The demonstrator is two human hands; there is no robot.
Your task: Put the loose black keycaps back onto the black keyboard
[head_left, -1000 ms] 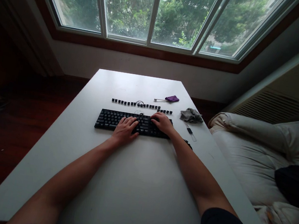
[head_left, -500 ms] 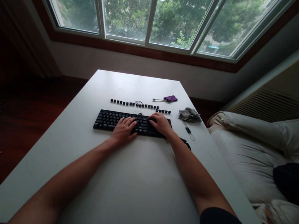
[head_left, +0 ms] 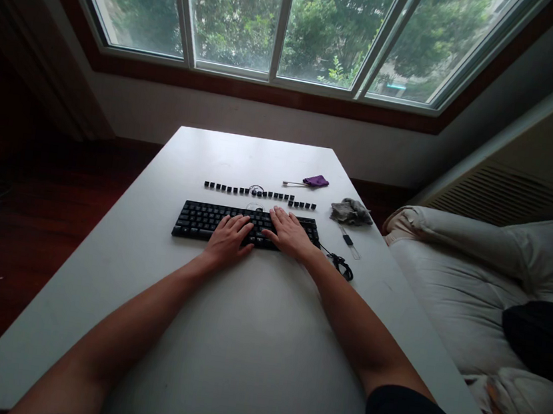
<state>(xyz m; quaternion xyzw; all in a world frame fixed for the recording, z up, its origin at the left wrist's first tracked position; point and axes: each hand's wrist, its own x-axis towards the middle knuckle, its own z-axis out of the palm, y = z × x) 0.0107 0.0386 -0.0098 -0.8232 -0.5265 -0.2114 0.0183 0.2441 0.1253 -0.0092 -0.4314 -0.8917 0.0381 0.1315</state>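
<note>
A black keyboard [head_left: 199, 220] lies across the middle of the white table [head_left: 240, 337]. My left hand [head_left: 229, 237] rests flat on its keys near the centre, fingers stretched forward. My right hand [head_left: 289, 233] lies flat on the keys just to the right of it, fingers spread and holding nothing. Behind the keyboard runs a row of loose black keycaps [head_left: 258, 194]. A small wire tool [head_left: 257, 190] sits among them.
A purple cloth with a thin stick [head_left: 314, 182] lies at the back right, a crumpled grey cloth [head_left: 350, 212] near the right edge. A small clear tool [head_left: 349, 241] and the coiled keyboard cable [head_left: 341, 264] lie right of the keyboard. Bedding [head_left: 472, 291] borders the table's right side.
My right hand has slid left from the keyboard's right end toward its centre and flattened out. The left hand has stayed in place.
</note>
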